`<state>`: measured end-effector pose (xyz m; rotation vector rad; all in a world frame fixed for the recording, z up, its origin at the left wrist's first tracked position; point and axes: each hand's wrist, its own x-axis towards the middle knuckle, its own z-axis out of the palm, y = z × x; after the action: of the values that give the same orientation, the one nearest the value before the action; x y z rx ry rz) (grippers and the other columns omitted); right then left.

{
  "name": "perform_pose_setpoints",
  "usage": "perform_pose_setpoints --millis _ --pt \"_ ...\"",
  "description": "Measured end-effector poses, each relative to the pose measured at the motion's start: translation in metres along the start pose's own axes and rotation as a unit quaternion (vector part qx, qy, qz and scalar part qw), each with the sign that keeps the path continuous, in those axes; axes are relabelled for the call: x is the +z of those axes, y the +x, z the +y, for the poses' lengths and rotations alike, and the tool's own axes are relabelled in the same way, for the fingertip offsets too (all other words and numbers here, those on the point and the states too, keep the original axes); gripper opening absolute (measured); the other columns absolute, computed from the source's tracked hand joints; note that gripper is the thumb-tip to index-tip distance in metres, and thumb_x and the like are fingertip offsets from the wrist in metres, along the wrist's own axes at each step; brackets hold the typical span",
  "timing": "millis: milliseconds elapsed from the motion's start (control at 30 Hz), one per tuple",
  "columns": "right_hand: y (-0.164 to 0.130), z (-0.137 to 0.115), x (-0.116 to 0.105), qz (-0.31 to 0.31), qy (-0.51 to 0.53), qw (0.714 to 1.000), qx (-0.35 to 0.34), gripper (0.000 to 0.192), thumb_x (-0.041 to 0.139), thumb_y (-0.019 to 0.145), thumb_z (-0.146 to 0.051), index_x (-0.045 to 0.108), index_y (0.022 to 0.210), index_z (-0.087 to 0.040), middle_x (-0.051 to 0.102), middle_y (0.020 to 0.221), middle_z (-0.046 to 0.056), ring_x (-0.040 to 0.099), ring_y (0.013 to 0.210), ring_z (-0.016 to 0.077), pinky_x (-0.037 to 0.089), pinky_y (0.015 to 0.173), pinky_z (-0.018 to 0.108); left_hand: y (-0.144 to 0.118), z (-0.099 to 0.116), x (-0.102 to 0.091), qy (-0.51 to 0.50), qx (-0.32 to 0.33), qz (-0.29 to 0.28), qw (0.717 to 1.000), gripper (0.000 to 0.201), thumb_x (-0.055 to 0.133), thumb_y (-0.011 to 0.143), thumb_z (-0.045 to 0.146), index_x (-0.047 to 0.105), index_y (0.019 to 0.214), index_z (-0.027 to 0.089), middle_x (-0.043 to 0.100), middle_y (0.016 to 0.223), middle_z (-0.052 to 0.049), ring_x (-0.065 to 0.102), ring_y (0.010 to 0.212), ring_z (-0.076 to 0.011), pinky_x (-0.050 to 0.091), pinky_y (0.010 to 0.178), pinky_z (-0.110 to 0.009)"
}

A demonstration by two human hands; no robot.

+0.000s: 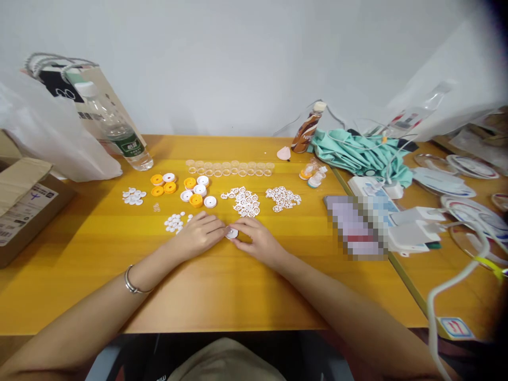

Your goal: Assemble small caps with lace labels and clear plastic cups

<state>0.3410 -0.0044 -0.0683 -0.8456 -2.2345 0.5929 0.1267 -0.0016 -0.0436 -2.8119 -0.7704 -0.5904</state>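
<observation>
A small white plastic part (232, 233) sits between my two hands low over the table. My left hand (201, 233) has its fingertips closed on the part's left side. My right hand (257, 242) pinches it from the right with thumb and fingers. Just beyond are white openwork pieces (246, 202) in a heap, with a second heap of similar pieces (282, 198) to the right. Small white discs (173, 222) lie beside my left hand, and more white discs (134, 196) are farther left. Orange round caps (196, 200) and white round caps (210, 201) stand in groups behind.
Clear round cups (226, 169) form a row at the back. A water bottle (130, 143) and cardboard box (32, 201) stand left. Rightward are a coffee bottle (306, 132), two small assembled pieces (313, 174), a blurred-out phone (353, 227), a green umbrella (357, 151) and cables.
</observation>
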Motion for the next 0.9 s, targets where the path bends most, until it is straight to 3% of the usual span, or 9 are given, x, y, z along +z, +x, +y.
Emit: perform_pose_setpoints --millis 400,733,900 --pt "-0.001 0.001 0.0 -0.006 0.007 1.0 -0.003 0.021 0.056 0.084 -0.021 0.061 0.104 -0.021 0.063 0.097 0.007 0.059 0.09 0.0186 0.049 0.084 0.035 0.001 0.0 -0.003 0.007 0.019 -0.02 1.0 0.019 0.042 0.093 0.019 0.062 0.094 0.017 0.068 0.085 -0.005 0.058 0.081 -0.0149 0.036 0.069 -0.03" --pt "-0.002 0.001 -0.001 0.005 0.005 1.0 -0.012 0.021 0.056 0.083 -0.02 0.061 0.103 -0.02 0.063 0.097 0.007 0.058 0.089 0.0186 0.049 0.082 0.035 0.0 0.002 -0.002 -0.057 -0.023 -0.017 0.998 0.016 0.049 0.09 0.02 0.063 0.097 0.018 0.069 0.09 -0.005 0.059 0.082 -0.0153 0.038 0.073 -0.03" --pt "-0.001 0.0 -0.001 0.01 -0.003 1.0 -0.003 0.02 0.058 0.081 -0.02 0.062 0.101 -0.02 0.063 0.095 0.007 0.059 0.089 0.0185 0.048 0.081 0.034 -0.012 -0.022 -0.024 -0.069 -0.099 0.053 0.991 0.017 0.051 0.088 0.021 0.063 0.099 0.019 0.068 0.091 -0.006 0.06 0.084 -0.0162 0.043 0.076 -0.031"
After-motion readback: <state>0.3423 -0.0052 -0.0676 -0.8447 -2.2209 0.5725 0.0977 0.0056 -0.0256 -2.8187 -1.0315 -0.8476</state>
